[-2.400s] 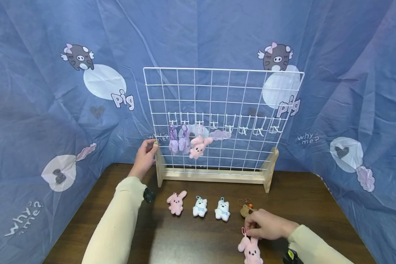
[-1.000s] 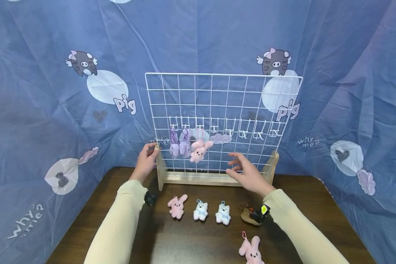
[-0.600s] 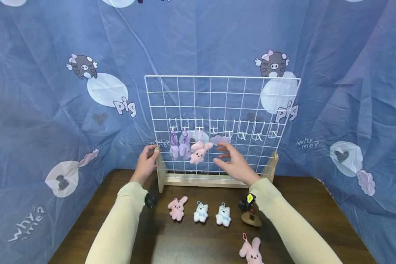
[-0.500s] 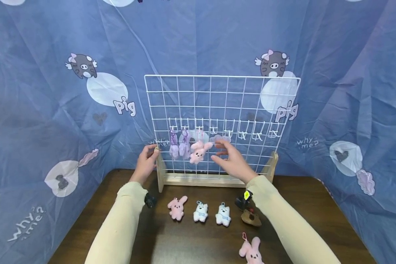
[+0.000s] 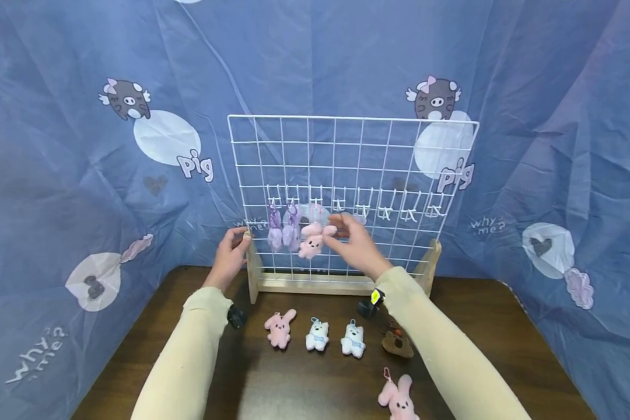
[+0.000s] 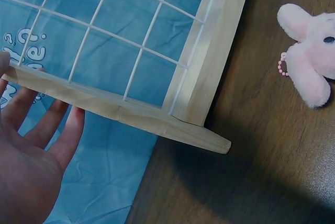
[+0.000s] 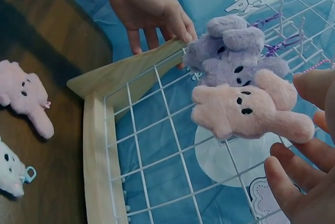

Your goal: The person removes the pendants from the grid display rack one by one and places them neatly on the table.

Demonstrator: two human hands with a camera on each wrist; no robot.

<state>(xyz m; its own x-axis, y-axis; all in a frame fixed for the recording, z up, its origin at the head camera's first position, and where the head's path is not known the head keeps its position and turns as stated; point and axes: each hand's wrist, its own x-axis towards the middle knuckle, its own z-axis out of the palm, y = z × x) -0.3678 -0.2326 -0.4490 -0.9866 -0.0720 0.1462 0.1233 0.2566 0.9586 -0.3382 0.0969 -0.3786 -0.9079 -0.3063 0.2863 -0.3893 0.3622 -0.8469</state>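
Observation:
My left hand (image 5: 228,255) holds the left wooden upright of a white wire grid rack (image 5: 341,117). In the left wrist view, the thumb lies on the front of the wood and the fingers pass behind it. My right hand (image 5: 358,244) is beside a pink plush bunny keychain (image 5: 310,247) hanging on the rack's third hook. In the right wrist view, its thumb and loosely bent fingers (image 7: 282,179) stand either side of the bunny's ear, without a visible pinch. Two purple plush keychains (image 7: 243,69) hang to the left of the pink one.
On the brown table (image 5: 294,385) lie a pink bunny (image 5: 279,331), two white plush keychains (image 5: 317,336) with blue bows, a brown plush keychain (image 5: 396,344) and another pink bunny (image 5: 400,401) at the front. Bare hooks (image 5: 385,213) line the rack's right half.
My right hand has let go of the front pink bunny on the table, risen, and moved left to the hanging pink bunny. My left hand has stayed on the rack's upright.

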